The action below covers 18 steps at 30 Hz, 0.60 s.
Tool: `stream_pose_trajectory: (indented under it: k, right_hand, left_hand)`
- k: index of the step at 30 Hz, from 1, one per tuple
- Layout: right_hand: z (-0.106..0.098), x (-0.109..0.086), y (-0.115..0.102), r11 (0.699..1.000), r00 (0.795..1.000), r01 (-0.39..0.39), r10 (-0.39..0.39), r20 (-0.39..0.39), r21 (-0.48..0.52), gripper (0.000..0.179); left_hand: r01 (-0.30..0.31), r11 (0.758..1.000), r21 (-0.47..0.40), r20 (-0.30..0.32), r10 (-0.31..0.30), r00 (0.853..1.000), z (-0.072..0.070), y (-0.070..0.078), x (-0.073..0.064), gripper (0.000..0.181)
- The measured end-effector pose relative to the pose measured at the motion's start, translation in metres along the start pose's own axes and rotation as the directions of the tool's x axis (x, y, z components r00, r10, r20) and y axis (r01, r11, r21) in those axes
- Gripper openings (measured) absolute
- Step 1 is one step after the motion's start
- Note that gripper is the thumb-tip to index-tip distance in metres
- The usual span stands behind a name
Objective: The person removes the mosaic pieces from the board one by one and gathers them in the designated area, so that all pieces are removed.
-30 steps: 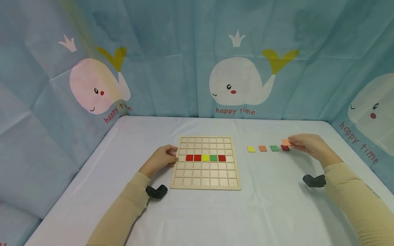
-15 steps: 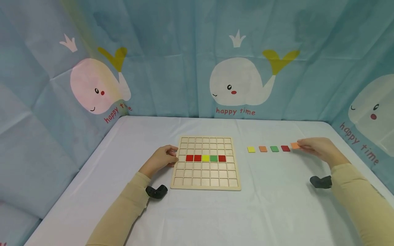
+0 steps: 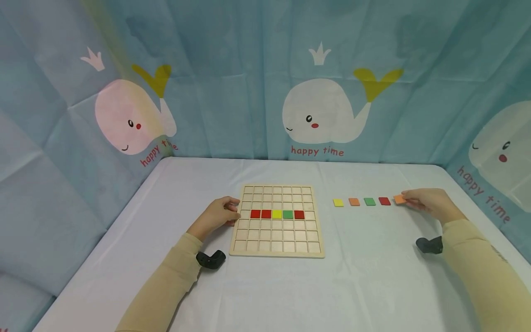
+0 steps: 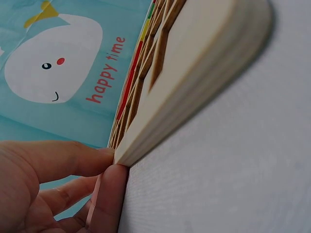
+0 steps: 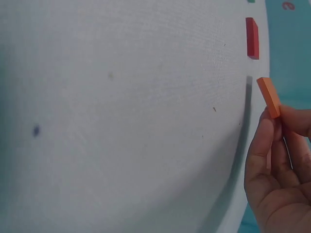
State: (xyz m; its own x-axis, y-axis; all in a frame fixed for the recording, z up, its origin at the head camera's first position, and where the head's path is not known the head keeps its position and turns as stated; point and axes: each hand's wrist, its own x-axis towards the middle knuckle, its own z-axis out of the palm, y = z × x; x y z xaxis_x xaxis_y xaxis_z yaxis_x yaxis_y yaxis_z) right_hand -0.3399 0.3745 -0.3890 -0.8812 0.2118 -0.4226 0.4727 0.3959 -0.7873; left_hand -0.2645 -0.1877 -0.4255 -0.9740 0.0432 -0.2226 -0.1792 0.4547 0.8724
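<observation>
My right hand (image 3: 429, 203) pinches an orange square tile (image 3: 399, 199) by its right side, between thumb and fingers. In the right wrist view this orange tile (image 5: 269, 97) is tilted, close over the white table, beside a red tile (image 5: 252, 39). A wooden grid board (image 3: 278, 249) lies flat in the middle, with red, red, yellow, green and red tiles side by side in its middle row. At its left edge, my left hand (image 3: 215, 216) grips the board's rim. The left wrist view shows thumb and finger at the edge of the board (image 4: 160, 121).
Right of the board, a yellow tile (image 3: 338, 203), an orange tile (image 3: 354, 202), a green tile (image 3: 369, 202) and a red tile (image 3: 384, 201) lie spaced in a row on the white table (image 3: 274, 295). A blue whale-print curtain (image 3: 232, 92) surrounds the back and sides.
The right hand carried the orange tile from over the red tile to the right, then lowered it a little at the row's right end. The left hand stays at the board.
</observation>
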Motion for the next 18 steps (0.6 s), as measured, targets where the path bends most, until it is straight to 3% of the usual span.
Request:
stream_pose_trajectory:
  k: [18]
  right_hand:
    - [0.0033, 0.0074, 0.0006, 0.998, 0.997, -0.057, 0.059, -0.055, 0.032, 0.068]
  left_hand:
    - [0.002, 1.000, 0.011, 0.001, -0.002, 1.000, 0.0000, 0.0007, -0.0008, 0.048]
